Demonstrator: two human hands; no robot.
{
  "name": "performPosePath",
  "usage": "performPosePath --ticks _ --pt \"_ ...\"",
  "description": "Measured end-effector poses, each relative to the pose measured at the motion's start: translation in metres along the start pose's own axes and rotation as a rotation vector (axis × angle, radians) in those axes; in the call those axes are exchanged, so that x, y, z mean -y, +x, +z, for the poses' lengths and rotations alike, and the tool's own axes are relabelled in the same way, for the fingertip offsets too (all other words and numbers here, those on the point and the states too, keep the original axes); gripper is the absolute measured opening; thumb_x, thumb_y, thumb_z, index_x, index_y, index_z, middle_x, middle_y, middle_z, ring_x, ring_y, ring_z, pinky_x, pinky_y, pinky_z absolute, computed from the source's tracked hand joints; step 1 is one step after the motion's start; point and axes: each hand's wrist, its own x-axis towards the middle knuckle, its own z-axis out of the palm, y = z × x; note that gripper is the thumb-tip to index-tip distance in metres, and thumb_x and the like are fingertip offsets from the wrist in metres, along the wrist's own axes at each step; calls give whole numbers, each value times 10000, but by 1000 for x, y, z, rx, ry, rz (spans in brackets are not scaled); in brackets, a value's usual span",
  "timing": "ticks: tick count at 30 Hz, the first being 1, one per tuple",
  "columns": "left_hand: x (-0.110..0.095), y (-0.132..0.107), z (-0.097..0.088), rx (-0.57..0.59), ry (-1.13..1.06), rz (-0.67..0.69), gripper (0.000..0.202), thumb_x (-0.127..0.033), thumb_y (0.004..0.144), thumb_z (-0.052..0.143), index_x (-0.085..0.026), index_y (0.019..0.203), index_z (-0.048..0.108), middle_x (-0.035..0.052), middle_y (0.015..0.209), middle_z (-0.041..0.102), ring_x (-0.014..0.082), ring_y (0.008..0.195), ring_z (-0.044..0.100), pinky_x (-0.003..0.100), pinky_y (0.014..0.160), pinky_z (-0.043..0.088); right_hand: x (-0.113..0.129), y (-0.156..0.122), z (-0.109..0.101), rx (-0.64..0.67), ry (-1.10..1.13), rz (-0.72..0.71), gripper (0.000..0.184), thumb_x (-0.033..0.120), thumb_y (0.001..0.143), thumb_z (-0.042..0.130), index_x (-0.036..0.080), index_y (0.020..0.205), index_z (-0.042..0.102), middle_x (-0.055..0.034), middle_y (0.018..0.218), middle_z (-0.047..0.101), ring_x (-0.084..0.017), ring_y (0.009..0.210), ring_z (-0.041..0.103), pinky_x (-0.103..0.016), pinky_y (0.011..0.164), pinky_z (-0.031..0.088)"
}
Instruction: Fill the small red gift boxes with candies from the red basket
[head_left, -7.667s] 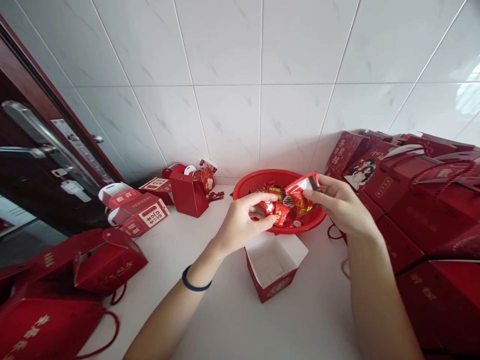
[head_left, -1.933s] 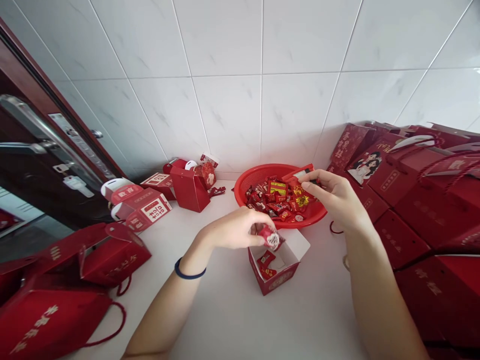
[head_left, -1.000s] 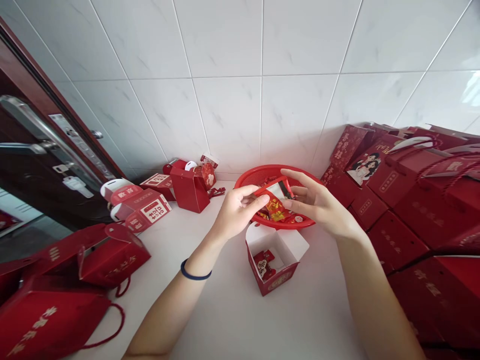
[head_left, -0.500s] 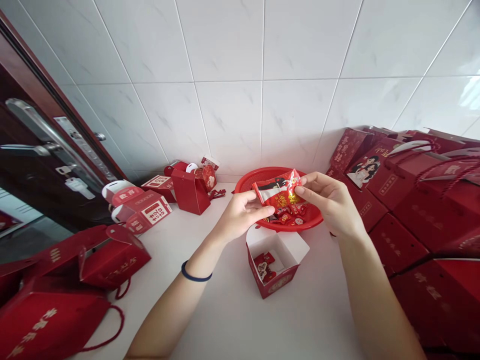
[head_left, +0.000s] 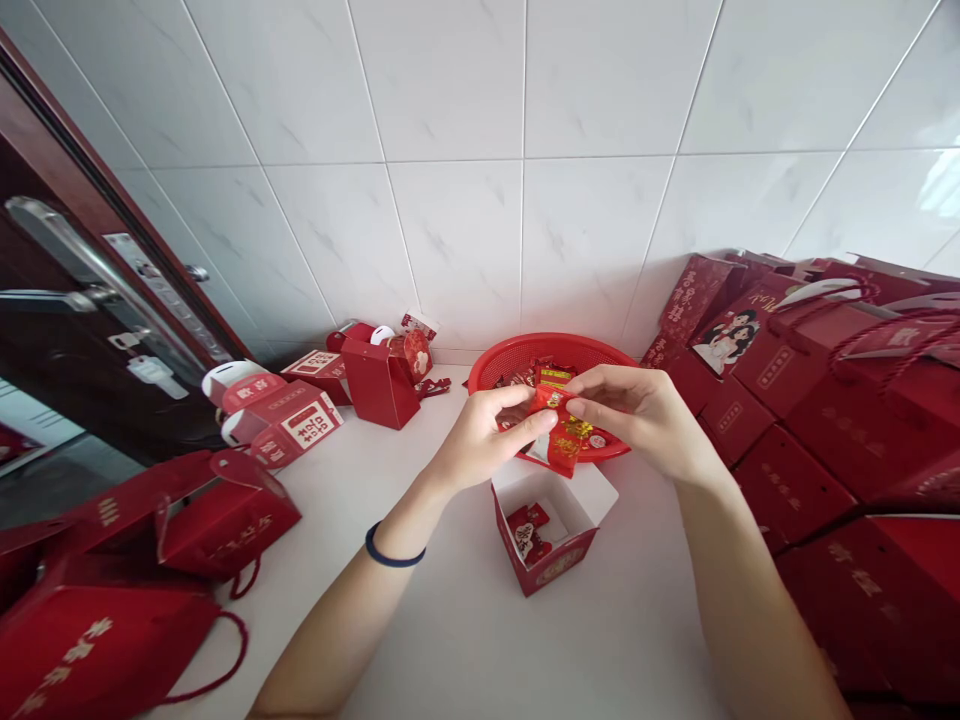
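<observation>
You hold one red packet [head_left: 564, 440] with both hands, above the middle of the white table [head_left: 465, 640]. Your left hand [head_left: 487, 440] pinches its left edge between thumb and forefinger, and your right hand [head_left: 637, 415] pinches its top from the other side with the fingers curled close. The packet hangs in the air over the back flap of the small open box [head_left: 553, 560], which stands near the middle of the table with its flaps spread. Two small wrapped candies [head_left: 529, 528] lie inside the box. Just behind your hands stands the red basket [head_left: 525, 350], touching the wall edge of the table and filled with more wrapped sweets. I think the main risk is the thin grip: only fingertips hold the packet, so it may slip and fall on the table beside the box or back into the basket. The packet also looks rather long against the box mouth, so it could catch on a flap and tip the light box. Your right forearm passes close to the red gift bags [head_left: 825, 400] stacked along the right edge, and a wide elbow could push them. More bags [head_left: 217, 520] lie at the left edge, well apart.
</observation>
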Motion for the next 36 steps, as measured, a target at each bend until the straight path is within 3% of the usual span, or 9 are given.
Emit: performPosePath --ticks 4,8,11,14,18,23,29,36 --pt "1 1 0 -116 4 32 352 -445 900 664 -173 691 582 -28 631 513 117 608 482 240 551 409 2 -1 -1 34 85 47 334 438 805 776 180 1011 727 -80 1008 741 -206 870 696 -322 777 565" --pt "4 1 -1 -192 -36 48 387 -453 875 695 -184 649 535 -29 616 494 118 597 478 245 548 402 -1 -1 -2 52 133 81 295 436 809 772 170 926 724 -62 911 729 -178 790 674 -290 705 543" --pt "4 1 -1 -127 -74 18 306 -442 883 689 -176 742 629 2 705 613 145 677 575 257 607 470 -2 0 -3 49 127 71 261 419 825 752 164 868 717 -46 837 707 -155 729 641 -268 651 509" --pt "4 1 -5 -74 -59 -6 272 -426 881 696 -176 987 705 47 899 726 185 834 671 284 738 540 -3 -1 -6 87 39 72 220 379 848 721 160 851 713 -35 786 679 -147 696 608 -264 623 478" --pt "4 2 -16 -164 22 -46 426 -443 851 720 -173 1175 665 75 964 746 210 900 710 317 818 564 -7 -2 -7 309 -145 107 138 299 864 671 166 839 700 -14 722 646 -135 649 566 -258 598 443" --pt "3 1 -24 -148 81 -51 319 -420 860 705 -169 1056 715 68 974 749 205 924 712 317 837 572 -10 1 10 481 -432 191 144 107 830 590 176 932 665 44 636 571 -92 571 476 -214 553 344" --pt "2 0 -24 -115 139 -34 277 -378 871 696 -172 1053 732 54 954 757 181 868 707 299 814 573 -15 1 32 733 -700 253 177 34 773 560 161 849 658 -16 759 646 -125 653 520 -230 573 324" --pt "1 -2 -27 -114 208 -21 254 -353 869 692 -177 1045 743 53 967 766 179 882 706 283 805 567 -19 -5 35 621 -786 232 237 52 803 535 188 919 690 -38 886 701 -166 767 605 -243 629 356"
